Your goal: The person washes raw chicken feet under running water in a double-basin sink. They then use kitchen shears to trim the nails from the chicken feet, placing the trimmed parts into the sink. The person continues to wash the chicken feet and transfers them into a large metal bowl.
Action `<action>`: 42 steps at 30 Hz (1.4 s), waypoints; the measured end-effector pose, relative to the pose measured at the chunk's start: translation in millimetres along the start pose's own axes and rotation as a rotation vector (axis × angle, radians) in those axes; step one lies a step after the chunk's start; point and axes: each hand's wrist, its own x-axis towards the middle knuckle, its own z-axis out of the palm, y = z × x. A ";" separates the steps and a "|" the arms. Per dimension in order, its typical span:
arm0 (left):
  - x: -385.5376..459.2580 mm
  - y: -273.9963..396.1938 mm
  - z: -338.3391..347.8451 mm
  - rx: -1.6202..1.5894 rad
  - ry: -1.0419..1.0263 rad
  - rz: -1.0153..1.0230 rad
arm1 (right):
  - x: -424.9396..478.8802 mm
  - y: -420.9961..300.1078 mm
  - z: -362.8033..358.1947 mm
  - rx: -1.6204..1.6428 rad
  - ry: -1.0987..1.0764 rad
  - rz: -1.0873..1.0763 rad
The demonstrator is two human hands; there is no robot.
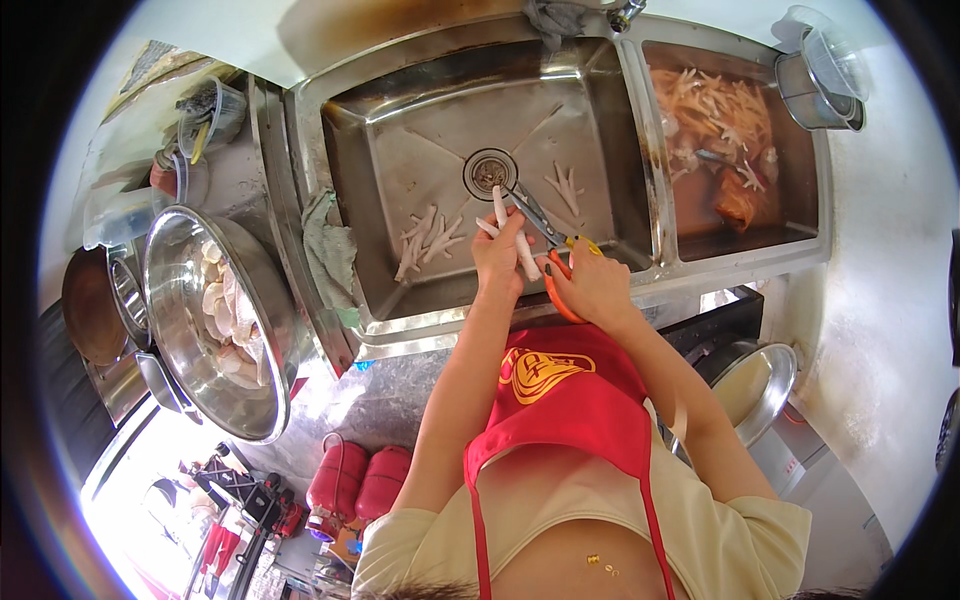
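Over the near part of a large steel sink basin [480,112], my left hand [498,255] holds a pale chicken foot [525,251]. My right hand [596,289] grips kitchen scissors [559,255] with orange and yellow handles, their blades reaching to the foot's toes beside my left fingers. Several chicken feet [427,240] lie on the basin floor at the left, and another chicken foot [566,187] lies right of the drain strainer [490,171]. The right basin holds many chicken feet [712,105] in reddish liquid, with an orange-brown lump [733,201] among them.
A large steel bowl [281,330] with pale pieces of meat stands at the left. A grey-green cloth [330,247] hangs over the sink's left edge, a dark cloth [555,19] at the back by the faucet [624,15]. A strainer basket [814,97] sits at the far right corner.
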 end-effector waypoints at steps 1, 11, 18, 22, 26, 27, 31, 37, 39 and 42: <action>-0.5 0.7 -0.8 0.026 0.005 0.011 | -0.9 -1.1 -0.3 -0.007 0.003 0.000; 4.1 16.9 -10.3 0.331 -0.041 0.099 | 1.3 14.4 12.4 0.137 -0.109 -0.045; -8.3 26.3 -4.4 0.504 -0.132 0.188 | 6.7 -9.9 -13.5 -0.019 -0.038 -0.006; -7.5 21.0 -2.3 0.411 -0.145 0.238 | 9.5 -6.6 -12.9 -0.016 -0.010 0.003; -7.7 23.5 2.0 0.332 -0.115 0.170 | 12.9 -6.2 -13.1 0.005 -0.057 0.081; -7.0 22.7 1.6 0.340 -0.121 0.164 | 13.5 -6.9 -14.3 0.018 -0.068 0.080; -7.3 18.9 4.7 0.298 -0.145 0.186 | 15.0 -7.2 -13.6 0.045 -0.083 0.048; -1.3 20.9 0.1 0.308 -0.145 0.127 | 16.1 3.0 -11.4 0.071 -0.113 -0.086; -6.3 26.9 2.4 0.376 -0.131 0.117 | 17.9 5.8 -4.6 0.134 -0.100 -0.029; -5.8 27.1 3.5 0.531 -0.073 0.159 | 16.4 -0.7 -14.0 0.052 -0.074 -0.020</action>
